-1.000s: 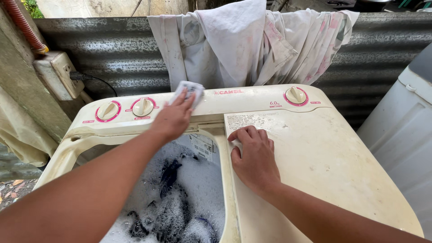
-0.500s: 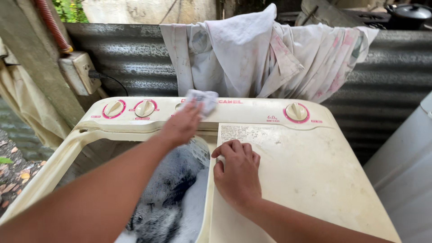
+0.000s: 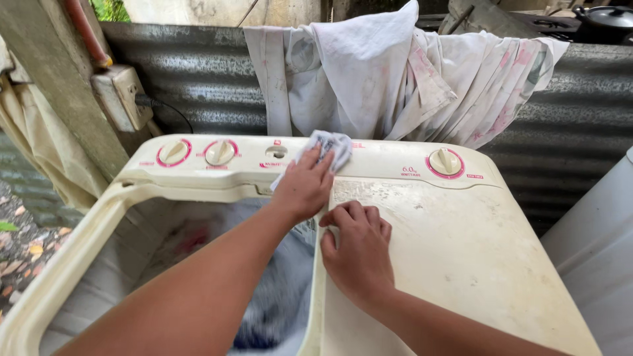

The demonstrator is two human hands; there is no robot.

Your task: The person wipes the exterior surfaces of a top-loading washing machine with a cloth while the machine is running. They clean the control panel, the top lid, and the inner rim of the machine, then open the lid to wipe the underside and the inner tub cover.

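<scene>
Left hand (image 3: 304, 186) clutches a rag (image 3: 328, 146) on the washer (image 3: 461, 244) (right hand (image 3: 357, 249) fingers curled, pressing the lid)

Soft daylight is falling evenly, making only faint shadows. The washing machine (image 3: 422, 237) is looking sharp on its lid, but its open tub, left of the lid, is looking blurry.

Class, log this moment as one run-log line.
left hand: presses cloth on washer panel | right hand: flat on closed lid | tub: open
</scene>
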